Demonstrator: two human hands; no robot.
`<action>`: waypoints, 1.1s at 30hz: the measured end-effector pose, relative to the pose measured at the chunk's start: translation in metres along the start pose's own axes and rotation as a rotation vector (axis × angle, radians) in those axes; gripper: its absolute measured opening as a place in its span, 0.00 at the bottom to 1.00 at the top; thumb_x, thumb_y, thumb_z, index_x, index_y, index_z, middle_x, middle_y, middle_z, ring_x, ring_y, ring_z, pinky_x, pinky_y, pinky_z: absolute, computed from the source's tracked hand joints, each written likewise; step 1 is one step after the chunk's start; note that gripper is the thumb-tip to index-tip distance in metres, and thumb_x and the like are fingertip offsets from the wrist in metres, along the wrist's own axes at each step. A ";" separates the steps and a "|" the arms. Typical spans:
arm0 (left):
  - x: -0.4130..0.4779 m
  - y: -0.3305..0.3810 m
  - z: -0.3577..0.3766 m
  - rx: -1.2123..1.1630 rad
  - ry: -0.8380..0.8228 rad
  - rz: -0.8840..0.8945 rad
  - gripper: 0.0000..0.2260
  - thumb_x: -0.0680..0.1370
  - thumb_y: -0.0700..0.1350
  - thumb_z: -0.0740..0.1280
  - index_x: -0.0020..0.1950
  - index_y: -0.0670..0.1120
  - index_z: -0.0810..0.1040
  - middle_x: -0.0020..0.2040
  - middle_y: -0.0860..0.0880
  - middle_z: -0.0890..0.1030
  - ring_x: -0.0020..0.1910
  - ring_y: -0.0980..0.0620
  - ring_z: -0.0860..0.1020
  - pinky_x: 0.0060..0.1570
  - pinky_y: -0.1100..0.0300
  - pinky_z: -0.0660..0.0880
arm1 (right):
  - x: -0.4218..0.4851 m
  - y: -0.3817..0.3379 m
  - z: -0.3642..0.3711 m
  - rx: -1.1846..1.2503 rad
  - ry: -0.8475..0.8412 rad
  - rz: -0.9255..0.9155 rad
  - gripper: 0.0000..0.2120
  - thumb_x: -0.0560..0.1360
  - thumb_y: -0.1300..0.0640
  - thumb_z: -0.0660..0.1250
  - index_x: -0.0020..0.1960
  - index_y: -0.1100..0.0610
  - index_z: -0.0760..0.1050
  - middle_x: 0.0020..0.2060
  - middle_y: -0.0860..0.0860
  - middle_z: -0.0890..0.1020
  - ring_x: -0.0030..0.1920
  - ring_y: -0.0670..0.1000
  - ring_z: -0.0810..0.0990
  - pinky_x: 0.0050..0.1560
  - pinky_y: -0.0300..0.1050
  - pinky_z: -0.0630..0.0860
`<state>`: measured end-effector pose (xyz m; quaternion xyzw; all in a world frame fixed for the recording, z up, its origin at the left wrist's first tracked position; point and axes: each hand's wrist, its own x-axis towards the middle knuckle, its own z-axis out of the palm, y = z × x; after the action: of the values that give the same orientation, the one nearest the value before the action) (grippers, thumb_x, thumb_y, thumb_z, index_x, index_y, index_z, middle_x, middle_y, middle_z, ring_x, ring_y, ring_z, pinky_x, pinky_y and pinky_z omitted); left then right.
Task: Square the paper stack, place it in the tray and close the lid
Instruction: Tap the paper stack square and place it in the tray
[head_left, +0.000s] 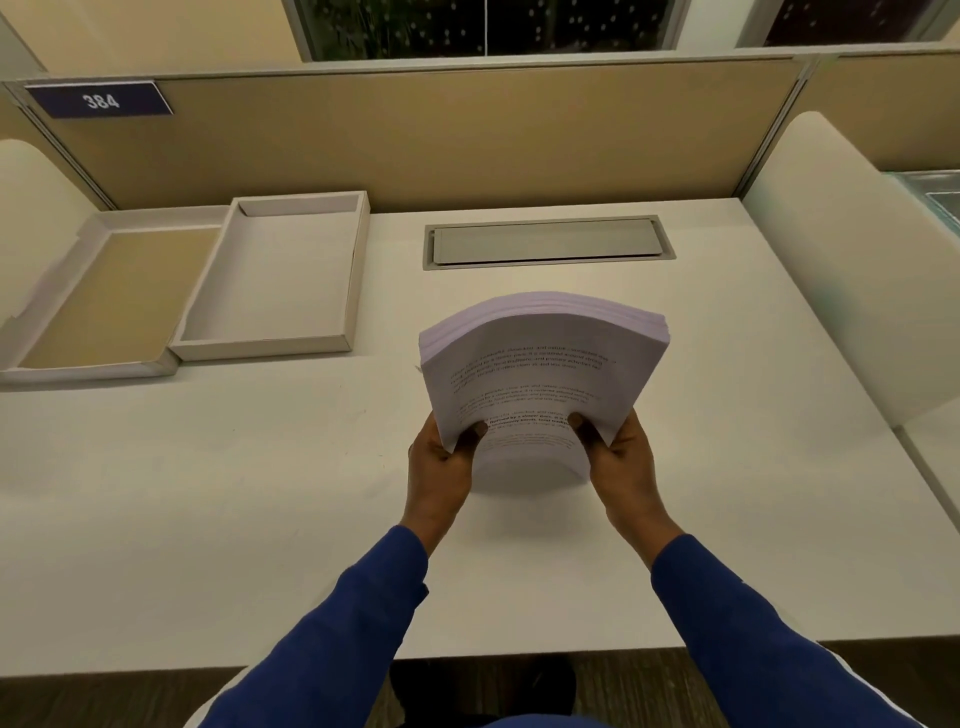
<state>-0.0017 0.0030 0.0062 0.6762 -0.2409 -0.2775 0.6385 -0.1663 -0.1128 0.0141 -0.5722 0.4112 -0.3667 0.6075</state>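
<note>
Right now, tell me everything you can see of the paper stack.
The paper stack is a thick bundle of white printed sheets, black text in paragraphs on the top page. It is held up off the desk, bowed so its far end arches upward, and the far edges look slightly fanned. The left hand and right hand hold its near corners, thumbs on top. It hangs to the right of the open tray, touching only the hands.

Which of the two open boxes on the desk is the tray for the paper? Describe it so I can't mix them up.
Start at the tan partition along the desk's far edge; two shallow boxes sit below its left end. The tray is the right-hand one, nearer the paper stack. It is white inside with taller walls, while the lid beside it is flatter and brown inside.
</note>
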 end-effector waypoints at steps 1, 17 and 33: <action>0.001 0.000 0.000 0.001 -0.001 -0.001 0.15 0.81 0.43 0.70 0.59 0.63 0.78 0.56 0.54 0.84 0.58 0.50 0.82 0.54 0.56 0.83 | 0.001 0.001 -0.001 -0.003 -0.005 0.000 0.18 0.81 0.56 0.69 0.68 0.42 0.74 0.56 0.41 0.84 0.58 0.47 0.83 0.50 0.45 0.85; 0.001 -0.007 -0.029 0.168 -0.131 -0.062 0.14 0.80 0.47 0.71 0.62 0.62 0.76 0.58 0.59 0.84 0.55 0.59 0.84 0.52 0.63 0.82 | 0.007 0.005 -0.007 -0.173 -0.120 -0.027 0.13 0.80 0.49 0.70 0.61 0.37 0.75 0.55 0.38 0.84 0.55 0.43 0.85 0.50 0.40 0.84; 0.085 -0.001 -0.179 0.157 -0.161 -0.164 0.14 0.81 0.49 0.70 0.66 0.53 0.76 0.59 0.58 0.84 0.55 0.56 0.84 0.45 0.67 0.80 | 0.017 -0.005 0.162 -0.173 -0.088 0.113 0.09 0.79 0.48 0.71 0.58 0.38 0.77 0.52 0.38 0.86 0.50 0.42 0.87 0.44 0.36 0.83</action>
<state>0.1826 0.0766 0.0052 0.7170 -0.2563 -0.3623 0.5376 -0.0110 -0.0653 0.0185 -0.6141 0.4457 -0.2697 0.5929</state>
